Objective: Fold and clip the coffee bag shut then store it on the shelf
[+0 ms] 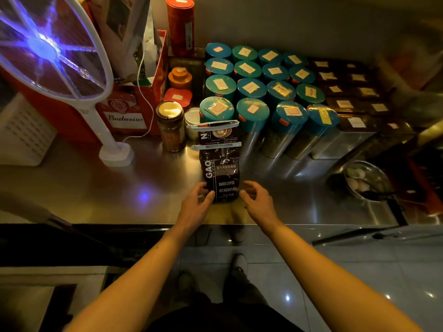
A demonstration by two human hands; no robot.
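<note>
A dark coffee bag (221,171) with white lettering lies flat on the steel counter (96,188), its top pointing away from me. Two white clips cross it: one clip (215,124) at the far top edge and a second clip (215,146) lower down. My left hand (196,202) is at the bag's near left corner, fingers curled and touching its edge. My right hand (257,200) hovers at the near right corner with fingers spread, close to the bag; whether it touches is unclear.
Several teal-lidded canisters (259,92) stand in rows behind the bag, dark boxes (347,92) to their right. A glass jar (170,127), red tins and a Budweiser carton (127,111) stand at left, beside a glowing swatter (48,46) on its base. A metal bowl (366,180) sits right.
</note>
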